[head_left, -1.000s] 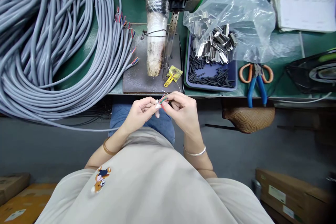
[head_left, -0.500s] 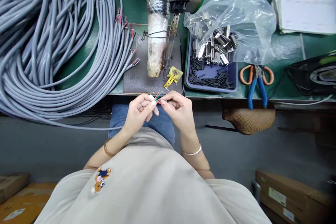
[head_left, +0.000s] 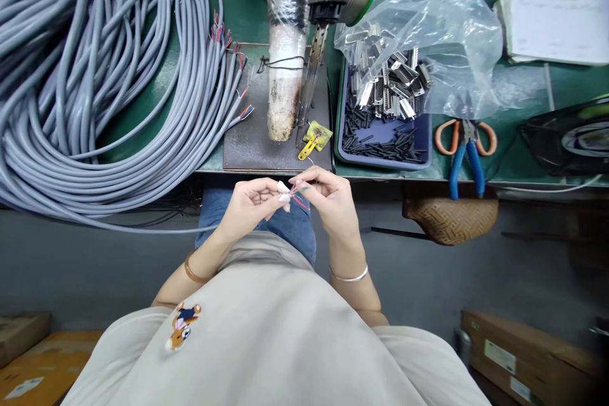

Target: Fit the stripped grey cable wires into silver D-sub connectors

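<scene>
My left hand (head_left: 250, 206) is closed in a pinch on the end of a grey cable (head_left: 178, 231), whose length trails off to the left. White covers show on the tips of its thumb and finger. Thin red, green and other coloured wires (head_left: 297, 191) fan out of the cable end toward my right hand (head_left: 335, 202). That hand is closed too, pinching the wires between thumb and fingers. Both hands are just in front of the bench edge, above my lap. The fingers partly hide the wire tips.
A large bundle of grey cables (head_left: 99, 165) covers the bench's left side. A soldering iron (head_left: 314, 70) and a wrapped duct (head_left: 284, 95) hang over a dark mat (head_left: 247, 149). To the right are a blue tray (head_left: 384, 163) of metal connectors and black tubes, pliers (head_left: 460, 168) and paper (head_left: 556, 25).
The coloured wires, which pointed upward and away, now lean to the right. My right fingers have shifted over them, and my left hand is slightly lower.
</scene>
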Action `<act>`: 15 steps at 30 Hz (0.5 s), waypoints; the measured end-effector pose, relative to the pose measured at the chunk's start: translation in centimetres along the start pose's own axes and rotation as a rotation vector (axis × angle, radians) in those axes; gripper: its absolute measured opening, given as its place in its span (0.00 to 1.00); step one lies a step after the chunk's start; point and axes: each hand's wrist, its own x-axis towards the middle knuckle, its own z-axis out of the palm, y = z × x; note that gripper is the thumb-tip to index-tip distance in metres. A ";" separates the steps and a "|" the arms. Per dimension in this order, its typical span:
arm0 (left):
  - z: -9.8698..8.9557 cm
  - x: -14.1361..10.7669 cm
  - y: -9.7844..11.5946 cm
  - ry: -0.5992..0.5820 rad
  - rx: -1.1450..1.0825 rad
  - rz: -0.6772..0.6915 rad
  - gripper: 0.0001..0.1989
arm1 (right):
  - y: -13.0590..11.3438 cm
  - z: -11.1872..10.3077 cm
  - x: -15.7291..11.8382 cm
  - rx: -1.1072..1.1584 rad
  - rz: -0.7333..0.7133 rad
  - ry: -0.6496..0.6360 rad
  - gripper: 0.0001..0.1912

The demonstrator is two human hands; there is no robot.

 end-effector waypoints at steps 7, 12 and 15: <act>-0.7 0.2 0.1 -0.120 0.106 -0.064 0.18 | 0.4 -0.6 0.0 0.072 0.069 -0.016 0.18; -0.4 0.3 -0.9 0.063 0.129 0.148 0.13 | 0.1 -0.8 -0.5 -0.023 -0.014 0.184 0.13; -0.4 0.3 -1.2 0.126 0.219 0.208 0.13 | -0.5 -0.8 -0.9 -0.091 -0.057 0.130 0.07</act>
